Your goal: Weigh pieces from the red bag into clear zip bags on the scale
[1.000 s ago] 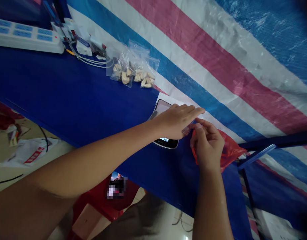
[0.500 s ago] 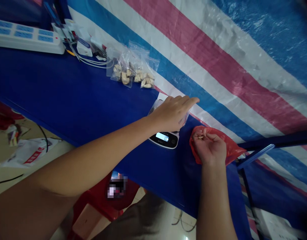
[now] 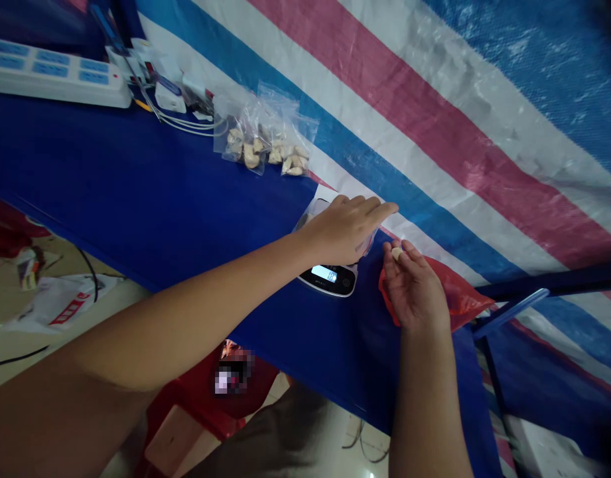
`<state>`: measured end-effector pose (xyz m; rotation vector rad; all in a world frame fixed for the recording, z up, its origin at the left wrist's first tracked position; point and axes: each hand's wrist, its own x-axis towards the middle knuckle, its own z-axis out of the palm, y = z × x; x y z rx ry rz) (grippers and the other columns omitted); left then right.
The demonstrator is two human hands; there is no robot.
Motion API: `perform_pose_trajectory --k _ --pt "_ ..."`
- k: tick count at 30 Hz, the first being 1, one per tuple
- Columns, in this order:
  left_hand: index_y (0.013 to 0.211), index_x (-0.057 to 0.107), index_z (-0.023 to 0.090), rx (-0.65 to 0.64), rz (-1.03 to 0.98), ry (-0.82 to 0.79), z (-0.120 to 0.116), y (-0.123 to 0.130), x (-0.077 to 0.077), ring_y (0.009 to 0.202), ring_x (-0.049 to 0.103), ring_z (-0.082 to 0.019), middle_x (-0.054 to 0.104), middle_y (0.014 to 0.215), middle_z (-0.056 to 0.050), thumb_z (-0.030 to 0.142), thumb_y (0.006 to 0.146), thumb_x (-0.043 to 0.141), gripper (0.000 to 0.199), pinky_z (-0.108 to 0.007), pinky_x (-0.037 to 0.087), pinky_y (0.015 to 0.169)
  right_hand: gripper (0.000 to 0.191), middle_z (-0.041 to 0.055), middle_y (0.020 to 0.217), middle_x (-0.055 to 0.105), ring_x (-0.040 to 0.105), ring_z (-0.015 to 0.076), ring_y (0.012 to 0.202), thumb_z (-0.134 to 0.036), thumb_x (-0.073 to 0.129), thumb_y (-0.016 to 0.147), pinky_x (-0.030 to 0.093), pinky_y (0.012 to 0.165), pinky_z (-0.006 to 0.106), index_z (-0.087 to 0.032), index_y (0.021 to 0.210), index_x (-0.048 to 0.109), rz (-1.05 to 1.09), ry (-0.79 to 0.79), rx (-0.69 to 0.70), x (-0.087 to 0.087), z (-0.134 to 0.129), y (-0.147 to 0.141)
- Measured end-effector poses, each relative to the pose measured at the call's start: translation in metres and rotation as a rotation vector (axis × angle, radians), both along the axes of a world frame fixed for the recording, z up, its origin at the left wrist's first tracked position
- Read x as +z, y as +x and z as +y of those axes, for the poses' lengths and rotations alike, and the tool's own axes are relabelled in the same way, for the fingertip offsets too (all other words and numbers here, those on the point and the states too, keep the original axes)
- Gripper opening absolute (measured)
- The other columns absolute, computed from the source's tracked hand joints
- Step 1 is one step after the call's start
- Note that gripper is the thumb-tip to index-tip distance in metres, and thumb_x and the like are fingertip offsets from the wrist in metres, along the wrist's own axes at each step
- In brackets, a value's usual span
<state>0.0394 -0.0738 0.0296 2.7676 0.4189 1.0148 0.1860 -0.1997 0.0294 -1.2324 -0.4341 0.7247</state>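
Observation:
A small digital scale (image 3: 330, 282) with a lit display lies on the blue table. Over its pan reaches my left hand (image 3: 347, 226), palm down, with part of a clear plastic bag (image 3: 367, 244) showing beneath the fingers; the fingertips are mostly hidden. My right hand (image 3: 415, 287) is palm up at the red plastic bag (image 3: 459, 295), its fingers closed on a small pale piece (image 3: 397, 253) at the tips. Clear zip bags (image 3: 265, 143) with several beige chunks lie behind the scale, to its left.
At the back left, a white power strip (image 3: 56, 73) sits near chargers and cables (image 3: 170, 93). A striped tarp (image 3: 385, 99) rises behind the table. Below the front edge, a phone (image 3: 233, 372) rests on a red stool (image 3: 196, 398). A blue frame bar (image 3: 514, 312) stands right.
My right hand has risen slightly out of the red bag, and a pale piece now shows at its fingertips. My left hand has stayed almost still over the scale.

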Motion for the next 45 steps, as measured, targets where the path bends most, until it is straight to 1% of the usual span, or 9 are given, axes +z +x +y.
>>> perform_pose_trajectory --k 6,10,15,17,20,26,30,36,45 --pt "0.145 0.041 0.017 0.004 0.016 0.044 0.005 -0.006 0.009 0.124 0.054 -0.030 0.059 0.135 -0.015 0.011 0.092 0.044 0.054 -0.044 0.039 0.098 0.035 0.0010 0.104 0.076 0.070 0.0091 0.075 -0.025 0.085 0.070 0.053 0.057 0.016 -0.023 0.101 0.068 -0.142 -0.052 0.014 0.003 -0.002 -0.012" --pt "0.148 0.039 0.023 -0.115 0.040 0.060 0.008 0.008 0.009 0.130 0.051 -0.028 0.057 0.140 -0.012 0.012 0.091 0.047 0.058 -0.046 0.035 0.105 0.036 0.0019 0.100 0.076 0.066 0.0080 0.070 -0.027 0.086 0.066 0.050 0.055 0.016 -0.021 0.097 0.068 -0.195 -0.014 -0.045 -0.004 0.001 -0.005" --pt "0.152 0.036 0.030 -0.292 0.206 -0.104 0.010 0.011 0.008 0.137 0.045 -0.031 0.053 0.148 -0.010 0.041 0.075 0.077 0.087 -0.049 0.030 0.115 0.034 0.0026 0.098 0.077 0.066 0.0092 0.071 -0.028 0.084 0.066 0.052 0.058 0.018 -0.020 0.096 0.070 -0.270 -0.056 -0.132 -0.023 0.004 0.018" --pt "0.148 0.042 0.030 -0.262 0.113 -0.242 0.020 -0.003 0.011 0.136 0.047 -0.030 0.053 0.147 -0.009 0.049 0.074 0.077 0.084 -0.046 0.034 0.114 0.032 0.0017 0.092 0.077 0.067 0.0104 0.073 -0.029 0.083 0.066 0.054 0.062 0.020 -0.019 0.095 0.071 -0.306 -0.103 -0.111 -0.030 0.006 0.023" --pt "0.130 0.056 0.026 -0.072 -0.161 -0.428 0.052 -0.024 0.006 0.122 0.056 -0.025 0.062 0.133 -0.007 0.048 0.088 0.063 0.048 -0.040 0.044 0.104 0.031 0.0002 0.081 0.074 0.069 0.0141 0.073 -0.031 0.082 0.067 0.057 0.066 0.025 -0.019 0.094 0.072 -0.366 -0.163 -0.054 -0.036 0.008 0.026" --pt "0.089 0.061 0.021 0.414 -0.395 -0.603 0.110 -0.029 -0.046 0.084 0.060 -0.016 0.067 0.090 -0.004 0.029 0.093 0.053 0.012 -0.030 0.048 0.084 0.035 0.0020 0.082 0.075 0.072 0.0192 0.079 -0.033 0.085 0.063 0.059 0.081 0.035 -0.019 0.092 0.070 -0.553 -0.252 -0.134 -0.031 0.000 0.039" --pt "0.083 0.060 0.020 0.446 -0.349 -0.606 0.116 -0.025 -0.059 0.077 0.058 -0.015 0.069 0.087 -0.003 0.026 0.088 0.056 0.009 -0.028 0.047 0.079 0.034 0.0042 0.084 0.077 0.073 0.0207 0.085 -0.035 0.088 0.060 0.058 0.086 0.035 -0.018 0.086 0.073 -0.545 -0.324 -0.077 -0.018 -0.012 0.049" --pt "0.082 0.063 0.020 0.453 -0.331 -0.586 0.118 -0.022 -0.059 0.074 0.059 -0.015 0.071 0.087 -0.003 0.024 0.085 0.056 0.008 -0.028 0.046 0.075 0.037 0.0032 0.081 0.077 0.071 0.0192 0.075 -0.041 0.091 0.060 0.058 0.071 0.031 -0.019 0.087 0.079 -0.613 -0.414 -0.050 0.000 -0.026 0.050" --pt "0.080 0.064 0.021 0.435 -0.303 -0.585 0.118 -0.022 -0.061 0.074 0.059 -0.016 0.072 0.086 -0.003 0.022 0.082 0.059 0.005 -0.029 0.047 0.075 0.039 -0.0018 0.066 0.070 0.062 0.0113 0.057 -0.037 0.096 0.056 0.051 0.054 0.022 -0.019 0.082 0.073 -0.483 -0.312 0.002 0.014 -0.037 0.049"
